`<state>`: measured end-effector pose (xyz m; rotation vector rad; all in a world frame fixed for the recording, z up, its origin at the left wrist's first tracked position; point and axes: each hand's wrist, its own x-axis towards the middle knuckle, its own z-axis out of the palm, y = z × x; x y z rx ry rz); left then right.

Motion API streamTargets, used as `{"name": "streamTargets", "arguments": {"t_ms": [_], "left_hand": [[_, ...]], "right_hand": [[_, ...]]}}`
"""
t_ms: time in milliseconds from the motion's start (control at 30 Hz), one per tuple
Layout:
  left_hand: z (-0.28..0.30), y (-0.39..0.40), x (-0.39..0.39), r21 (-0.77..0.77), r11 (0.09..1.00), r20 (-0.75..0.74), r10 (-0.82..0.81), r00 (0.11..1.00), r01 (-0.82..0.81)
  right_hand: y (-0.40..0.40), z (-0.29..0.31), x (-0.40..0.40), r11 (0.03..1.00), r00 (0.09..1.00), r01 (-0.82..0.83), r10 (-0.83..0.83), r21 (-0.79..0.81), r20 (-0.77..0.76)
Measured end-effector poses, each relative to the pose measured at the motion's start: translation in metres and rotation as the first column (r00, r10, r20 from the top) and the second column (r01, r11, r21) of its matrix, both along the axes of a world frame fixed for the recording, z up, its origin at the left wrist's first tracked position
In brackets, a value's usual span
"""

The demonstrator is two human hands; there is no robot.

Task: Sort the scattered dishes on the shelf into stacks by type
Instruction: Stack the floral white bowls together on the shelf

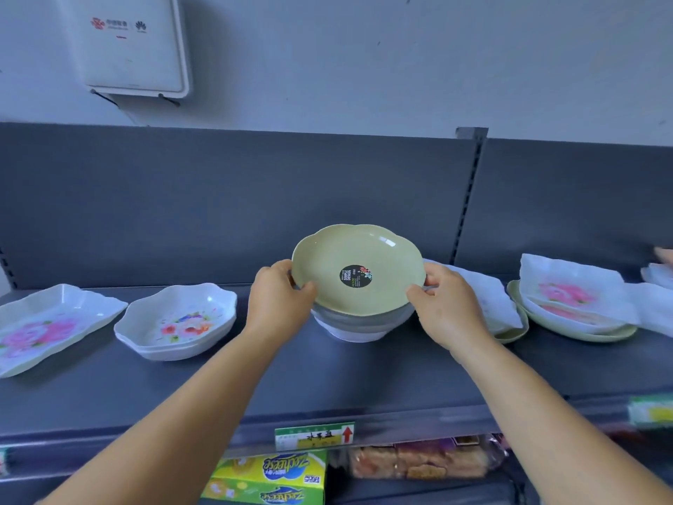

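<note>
A pale green scalloped plate (386,264) with a round black sticker sits tilted on top of a stack of white bowls (349,328) at the middle of the dark shelf (255,377). My left hand (278,298) grips its left rim and my right hand (442,308) grips its right rim. To the left stand stacked white floral bowls (174,320) and a white rectangular floral tray (47,328). To the right, white floral trays (568,289) rest on green plates (582,331), and another white tray (488,297) covers a green plate.
The grey back panel (255,205) rises behind the shelf. A white box (134,45) hangs on the wall above. A price label (315,435) marks the shelf's front edge, with yellow boxes (269,475) and packaged snacks (422,459) below. Another person's hand (664,255) shows at far right.
</note>
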<state>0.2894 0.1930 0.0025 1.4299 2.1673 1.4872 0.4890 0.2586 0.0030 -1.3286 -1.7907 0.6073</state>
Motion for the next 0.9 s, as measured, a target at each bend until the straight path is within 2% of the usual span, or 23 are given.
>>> {"name": "streamTargets", "arguments": {"t_ms": [167,367,533,700,900], "left_hand": [[0.001,0.021,0.005,-0.059,0.997,-0.031,0.044,0.999,-0.046],[-0.014,0.033,-0.004,-0.182,0.979,-0.065,0.079,0.995,-0.09],[-0.025,0.038,-0.008,-0.172,0.983,-0.04,0.062,0.997,-0.068],[-0.032,0.043,-0.009,-0.218,0.976,-0.011,0.019,1.0,-0.021],[-0.036,0.046,-0.008,-0.24,0.971,0.107,0.005,0.994,0.021]], "right_hand": [[0.017,0.0,0.007,1.0,1.0,-0.007,0.007,-0.002,0.019],[0.017,-0.014,0.001,0.998,0.965,-0.053,0.058,-0.026,0.255],[0.016,-0.027,-0.001,0.999,0.946,-0.027,0.036,-0.031,0.323],[0.015,-0.035,-0.003,0.996,0.968,-0.004,0.027,-0.092,0.248],[0.014,-0.035,-0.011,0.983,0.994,0.02,0.001,-0.185,0.111]]}}
